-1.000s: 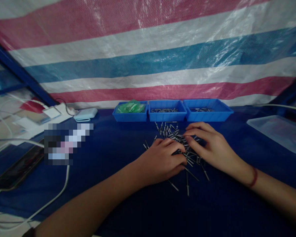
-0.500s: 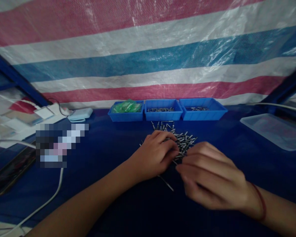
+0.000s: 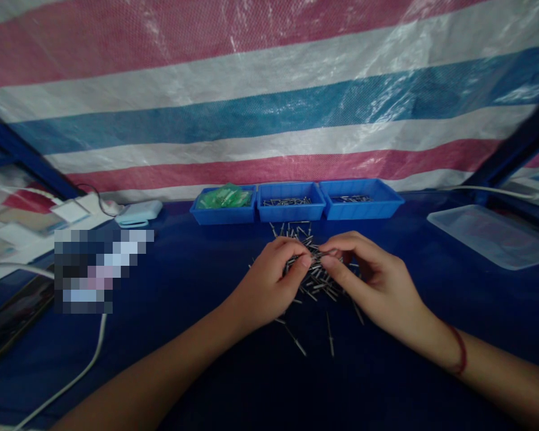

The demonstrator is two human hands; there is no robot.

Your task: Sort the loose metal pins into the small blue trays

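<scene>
A loose pile of thin metal rivet-like pins (image 3: 323,278) lies on the dark blue table (image 3: 260,383). Over its left side is my left hand (image 3: 278,278), thumb and fingers pinched together. My right hand (image 3: 372,275), with a red band on the wrist, reaches over the right side, its thumb and index finger closed near the left fingertips. What sits between the fingertips of either hand is too small to make out. A few single pins (image 3: 330,338) lie apart, nearer the front.
Three blue bins stand behind the pile: one with green bags (image 3: 224,197), two with metal pins (image 3: 290,202) (image 3: 353,199). A clear plastic lid (image 3: 489,236) lies at right. At left are a phone (image 3: 18,317), a light blue case (image 3: 139,214) and white cables.
My right hand has moved up and left, turning so its thumb shows, and now meets my left fingertips. Another loose pin shows on the table in front. The view has shifted slightly.
</scene>
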